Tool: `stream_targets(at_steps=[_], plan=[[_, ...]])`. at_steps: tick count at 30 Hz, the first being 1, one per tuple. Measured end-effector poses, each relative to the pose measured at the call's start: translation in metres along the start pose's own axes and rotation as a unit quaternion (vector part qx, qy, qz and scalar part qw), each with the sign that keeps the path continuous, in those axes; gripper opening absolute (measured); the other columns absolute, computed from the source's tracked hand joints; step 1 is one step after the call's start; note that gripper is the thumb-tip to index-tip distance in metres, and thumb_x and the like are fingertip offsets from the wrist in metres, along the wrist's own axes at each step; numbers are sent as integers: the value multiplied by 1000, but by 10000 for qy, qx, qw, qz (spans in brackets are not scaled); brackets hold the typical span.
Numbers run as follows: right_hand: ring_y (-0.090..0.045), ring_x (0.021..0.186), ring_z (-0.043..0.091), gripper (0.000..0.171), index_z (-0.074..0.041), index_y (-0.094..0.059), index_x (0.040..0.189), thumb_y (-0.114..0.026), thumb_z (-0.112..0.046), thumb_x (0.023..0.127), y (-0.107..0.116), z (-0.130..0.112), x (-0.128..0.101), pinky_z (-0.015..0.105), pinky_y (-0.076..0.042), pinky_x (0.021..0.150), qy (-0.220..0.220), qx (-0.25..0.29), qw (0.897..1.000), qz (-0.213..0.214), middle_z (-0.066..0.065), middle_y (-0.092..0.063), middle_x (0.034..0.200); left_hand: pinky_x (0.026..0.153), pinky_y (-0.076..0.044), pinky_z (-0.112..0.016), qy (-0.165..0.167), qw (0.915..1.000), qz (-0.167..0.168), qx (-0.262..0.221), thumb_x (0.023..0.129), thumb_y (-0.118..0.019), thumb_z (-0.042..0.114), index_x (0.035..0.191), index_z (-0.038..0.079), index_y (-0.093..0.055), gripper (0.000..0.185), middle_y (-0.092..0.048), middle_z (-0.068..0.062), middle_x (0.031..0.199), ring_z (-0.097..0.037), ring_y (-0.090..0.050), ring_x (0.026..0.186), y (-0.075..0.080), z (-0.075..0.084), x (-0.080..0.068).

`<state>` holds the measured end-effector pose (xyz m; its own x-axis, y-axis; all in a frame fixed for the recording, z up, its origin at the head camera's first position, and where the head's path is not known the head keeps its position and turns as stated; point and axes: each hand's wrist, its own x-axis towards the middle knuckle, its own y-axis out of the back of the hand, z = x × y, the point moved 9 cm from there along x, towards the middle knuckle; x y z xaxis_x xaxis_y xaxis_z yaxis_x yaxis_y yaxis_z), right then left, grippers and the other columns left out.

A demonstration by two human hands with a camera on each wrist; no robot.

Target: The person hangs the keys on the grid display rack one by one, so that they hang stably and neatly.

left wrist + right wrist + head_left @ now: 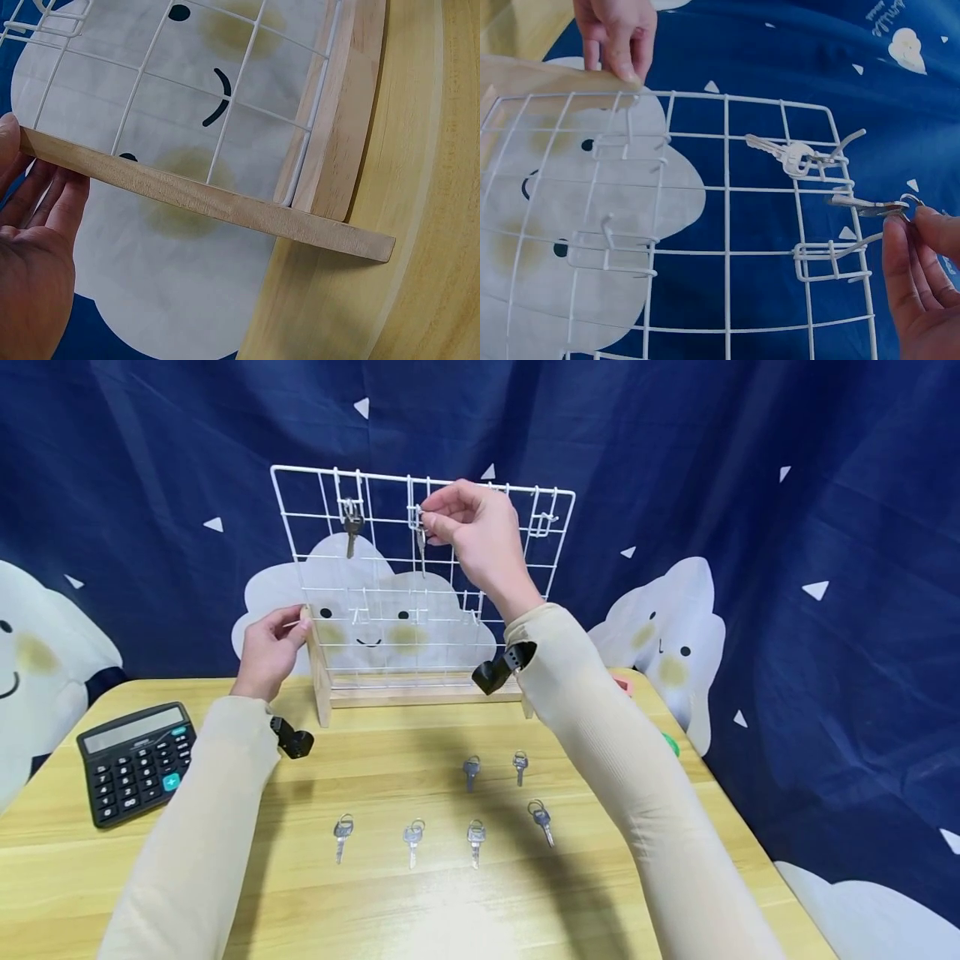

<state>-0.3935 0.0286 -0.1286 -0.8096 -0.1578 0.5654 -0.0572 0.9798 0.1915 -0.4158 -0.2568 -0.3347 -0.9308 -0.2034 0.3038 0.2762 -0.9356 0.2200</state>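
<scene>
Dark blue cloth printed with smiling white clouds hung behind a pale wooden tabletop (420, 902), on which a white wire grid rack (390, 610) stood upright in a wooden base (420, 695). A silver key (422, 542) was pinched between the thumb and fingertips of the right hand (472, 531) at the second hook (840, 199) along the rack's top row. The key hung with its long axis straight down, blade below the ring, and lay just left of the grip, level with the fingertips. In the right wrist view its ring (911, 201) was seen at the hook's tip; whether it was already seated on the hook could not be told. Another key (351, 527) hung from the neighbouring hook to the left. The left hand (270, 647) was set lower, well apart from the held key, its fingers pressed around the wooden side post (150, 184) of the rack. Six more keys (442, 814) lay flat on the tabletop in two rows in front of the rack. A black calculator (135, 760) was placed at the left edge.
</scene>
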Motion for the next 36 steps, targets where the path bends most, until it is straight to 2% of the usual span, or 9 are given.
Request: stream_targets(at_steps=[10, 21, 26, 31, 34, 36], plan=[[-66, 75, 20, 7, 5, -70, 92, -71, 8, 86, 5, 9, 14, 25, -59, 70, -262, -171, 9988, 388, 9, -66, 82, 102, -46, -32, 93, 9999, -53, 37, 103, -53, 18, 141, -1, -50, 42, -53, -18, 134, -18, -53, 113, -1, -2, -1], [-66, 76, 20, 5, 4, -69, 92, -70, 7, 88, -2, 24, 20, 24, -58, 69, -408, -282, 9982, 339, 9, -66, 83, 103, -45, -33, 58, 10000, -79, -19, 103, -53, 19, 141, -1, -51, 42, -53, -17, 134, -19, -52, 115, 1, -2, 0], [-67, 81, 22, 7, 6, -70, 96, -69, 6, 89, -2, 30, 17, 22, -58, 71, -525, -380, 9973, 334, 12, -69, 89, 102, -46, -32, 62, 9999, -55, -73, 103, -54, 19, 140, -1, -52, 42, -54, -17, 132, -17, -53, 113, 0, -3, -1], [-67, 81, 19, 11, 5, -71, 101, -70, 2, 90, 0, 30, 10, 21, -57, 73, -298, -644, 9970, 299, 10, -69, 92, 102, -46, -32, 84, 9998, -87, -129, 103, -53, 19, 140, -1, -51, 42, -53, -17, 134, -18, -53, 114, -1, -2, -2], [-66, 81, 14, 12, 1, -72, 102, -70, -1, 90, 2, 27, 2, 19, -56, 74, -30, -1006, 9946, 240, 6, -68, 92, 102, -46, -33, 79, 9998, -89, -138, 103, -53, 19, 141, -1, -50, 43, -53, -17, 134, -19, -53, 115, 0, -2, -1], [-64, 82, 11, 12, -1, -73, 102, -71, -2, 90, 4, 24, -4, 18, -52, 80, 184, -1287, 9913, 206, 4, -67, 93, 102, -46, -33, 77, 9998, -89, -139, 103, -53, 19, 141, -2, -51, 43, -53, -17, 133, -18, -53, 114, 0, -2, -1]])
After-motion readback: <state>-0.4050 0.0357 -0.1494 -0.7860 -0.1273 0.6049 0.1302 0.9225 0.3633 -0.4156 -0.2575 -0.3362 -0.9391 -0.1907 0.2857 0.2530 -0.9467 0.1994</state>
